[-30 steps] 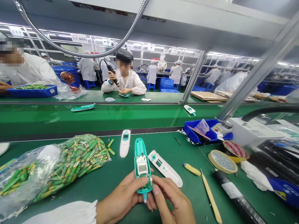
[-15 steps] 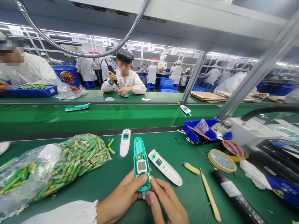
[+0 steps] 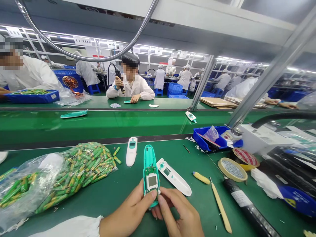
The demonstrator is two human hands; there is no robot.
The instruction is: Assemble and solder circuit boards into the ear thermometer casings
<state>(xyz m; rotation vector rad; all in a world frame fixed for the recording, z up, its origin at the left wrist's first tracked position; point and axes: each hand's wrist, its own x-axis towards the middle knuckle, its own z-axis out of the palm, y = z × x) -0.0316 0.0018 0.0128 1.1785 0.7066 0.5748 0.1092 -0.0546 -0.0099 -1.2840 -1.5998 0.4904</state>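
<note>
A teal thermometer housing half [image 3: 149, 158] with a green circuit board and a small grey screen [image 3: 152, 180] is held upright over the bench. My left hand [image 3: 132, 205] is closed around its lower left side, the thumb pressing on the board below the screen. My right hand [image 3: 181, 210] has thumb and fingers closed at the housing's lower right edge; whether a small part sits between them is hidden. Just right of the housing lies a white front cover [image 3: 174, 177] with a screen window. A white thermometer [image 3: 131, 151] lies to the left, beyond my hands.
Left: a plastic bag of green-and-gold parts [image 3: 84, 171]. Right: a yellow stub [image 3: 201, 177], a pale stick tool [image 3: 220, 205], a black electric screwdriver [image 3: 247, 204], a screw dish [image 3: 232, 169] and a blue tray [image 3: 209, 144]. Behind runs a green conveyor [image 3: 135, 125]; co-workers sit beyond.
The housing has tipped and turned slightly in my hands, and my right fingers have drawn up to its lower right edge. On the conveyor, the teal shell and white thermometer have shifted left.
</note>
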